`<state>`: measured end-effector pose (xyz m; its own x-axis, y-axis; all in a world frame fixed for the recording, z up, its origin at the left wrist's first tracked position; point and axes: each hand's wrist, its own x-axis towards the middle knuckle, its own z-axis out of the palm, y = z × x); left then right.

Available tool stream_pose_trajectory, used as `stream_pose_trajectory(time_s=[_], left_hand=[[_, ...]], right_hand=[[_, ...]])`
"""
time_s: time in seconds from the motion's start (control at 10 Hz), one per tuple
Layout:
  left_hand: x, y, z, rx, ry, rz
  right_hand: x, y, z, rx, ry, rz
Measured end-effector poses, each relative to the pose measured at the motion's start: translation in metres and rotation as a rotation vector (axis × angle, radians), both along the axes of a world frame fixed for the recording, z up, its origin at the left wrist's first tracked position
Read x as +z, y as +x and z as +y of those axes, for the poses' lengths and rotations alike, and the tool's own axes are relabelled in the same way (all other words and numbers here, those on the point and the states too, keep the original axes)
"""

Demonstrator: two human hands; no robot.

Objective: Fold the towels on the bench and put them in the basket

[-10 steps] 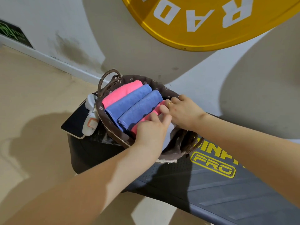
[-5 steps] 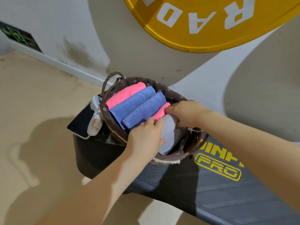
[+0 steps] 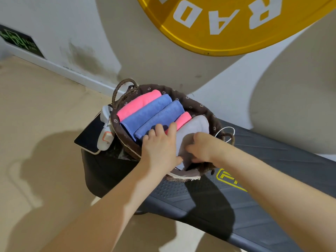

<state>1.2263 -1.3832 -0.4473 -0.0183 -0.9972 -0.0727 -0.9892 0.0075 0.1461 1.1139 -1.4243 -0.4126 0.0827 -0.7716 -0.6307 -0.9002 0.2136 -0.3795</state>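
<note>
- Five folded towels stand side by side in the round woven basket with brown flowered lining point(image 3: 198, 106), which sits at the end of the black padded bench point(image 3: 272, 179).
- Grey folded towel point(image 3: 196, 128): nearest slot of the basket, directly between the two hands; its near end is bunched under them, its far end lies flat against the lining.
- Left hand point(image 3: 160, 148): fingers curled over the near edge of the row, thumb down against the grey towel's left side; fingertips rest on the towels just beyond it. It appears to pinch the grey cloth, though the contact is partly hidden.
- Right hand point(image 3: 203, 148): knuckles up, fingers curled and tucked into the grey towel's near right part, gripping it; fingertips are hidden in the cloth.
- Small pink folded towel point(image 3: 184, 119): touching the grey towel on its far-left side, just beyond the left hand's fingertips.
- Two blue folded towels: the closer one point(image 3: 163, 115) runs out from under the left hand's fingertips; the further one point(image 3: 151, 108) lies beside it.
- Long pink folded towel point(image 3: 140, 102): farthest from both hands, against the basket's far-left wall.
- Black flat tablet point(image 3: 89, 135) and a white device with an orange mark point(image 3: 105, 133): on the bench end, left of the left hand, just outside the basket.
- Yellow weight plate with white letters point(image 3: 236, 24): well beyond both hands.
</note>
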Motion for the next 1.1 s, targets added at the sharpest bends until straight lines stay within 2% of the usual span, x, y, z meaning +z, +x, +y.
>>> stream_pose_trajectory(time_s=[0.1, 0.2, 0.3, 0.4, 0.5, 0.6, 0.7, 0.9, 1.0, 1.1], left_hand=[[0.002, 0.006, -0.003, -0.019, 0.094, 0.094], [0.001, 0.009, -0.006, -0.054, 0.103, 0.162], [-0.002, 0.012, -0.003, -0.064, -0.024, 0.167], [-0.003, 0.012, 0.001, -0.013, -0.075, 0.147], [-0.002, 0.012, 0.000, 0.037, -0.109, 0.071], [-0.002, 0.014, -0.004, 0.014, -0.046, -0.006], [0.000, 0.015, -0.010, 0.035, 0.160, -0.055], [0.000, 0.004, -0.017, 0.063, 0.274, -0.067], [0.007, 0.006, -0.015, 0.032, 0.249, -0.027], [0.022, -0.001, -0.017, -0.089, 0.107, 0.092]], right_hand=[[-0.008, 0.008, 0.005, -0.460, 0.138, -0.394], [-0.017, 0.007, 0.008, -0.573, 0.157, -0.483], [-0.023, 0.006, 0.010, -0.470, 0.084, -0.451], [-0.030, 0.007, 0.010, -0.284, -0.038, -0.331], [-0.034, 0.009, 0.007, -0.202, -0.088, -0.198], [-0.032, 0.006, 0.006, -0.308, -0.196, -0.291], [-0.033, 0.001, 0.004, -0.485, -0.134, -0.561], [-0.035, 0.007, 0.002, -0.400, -0.002, -0.504], [-0.028, 0.003, 0.003, -0.317, -0.064, -0.403], [-0.008, -0.004, 0.009, -0.247, -0.313, -0.309]])
